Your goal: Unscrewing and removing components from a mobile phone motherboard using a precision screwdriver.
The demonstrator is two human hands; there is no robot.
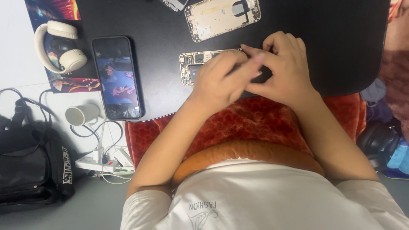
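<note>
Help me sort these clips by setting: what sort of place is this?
Probably a home desk used for phone repair. An opened phone chassis lies under both hands on a black mat, a second phone shell above, with headphones and a lit smartphone alongside.

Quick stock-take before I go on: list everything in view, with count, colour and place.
opened phone body: 1, gold, under both hands
phone back shell: 1, gold, top of black mat
lit smartphone: 1, black, mat's left edge
headphones: 1, cream, top left
cup: 1, cream, left of smartphone
power strip: 1, white, floor
bag: 1, black, lower left
left hand: over phone body
right hand: touching left hand
</note>
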